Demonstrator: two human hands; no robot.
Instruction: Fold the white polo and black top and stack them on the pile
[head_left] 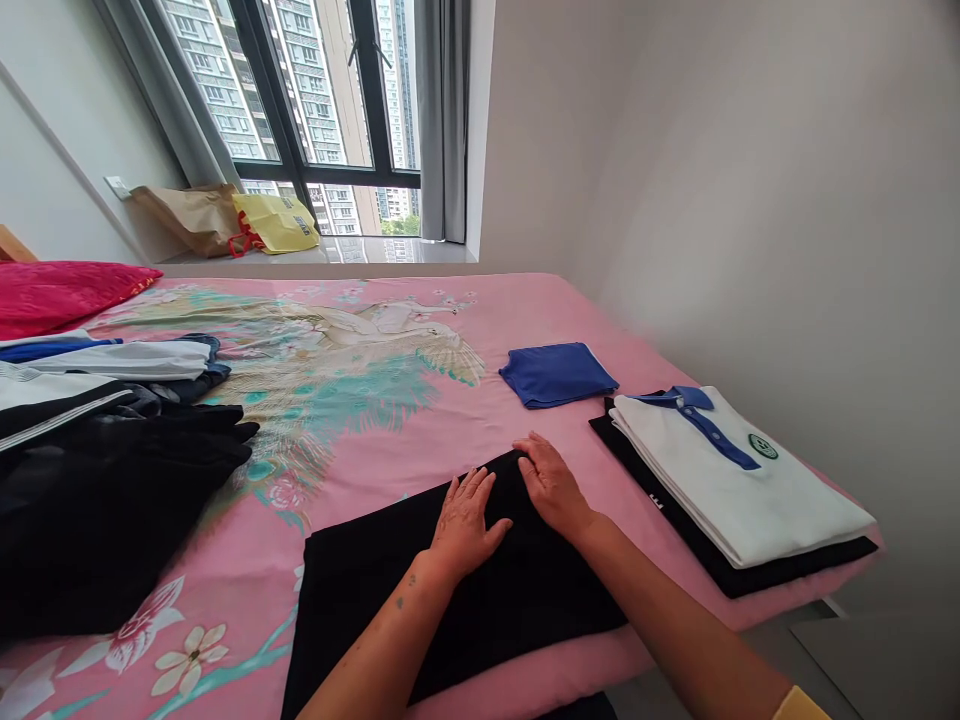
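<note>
While the pink bedsheet (420, 420) spreads beyond the fingertips, a black garment (450, 590) lies flat under both palms. Left hand (465, 520) and right hand (551, 485) press it, fingers flat and loose, gripping nothing. Right of the fingers sits a white polo (735, 480); ahead, a blue folded cloth (556, 373).

Both forearms reach forward from the lower edge of the view, converging toward the near middle of the bed. The left hand (466, 515) lies palm down, fingers spread slightly and pointing away from the body, thumb out to the right. The right hand (551, 483) lies flat just beside it, a little farther forward, fingers together and angled to the left. Both are open and pressed flat, grasping nothing. A yellow cuff shows at the right arm's near end.
</note>
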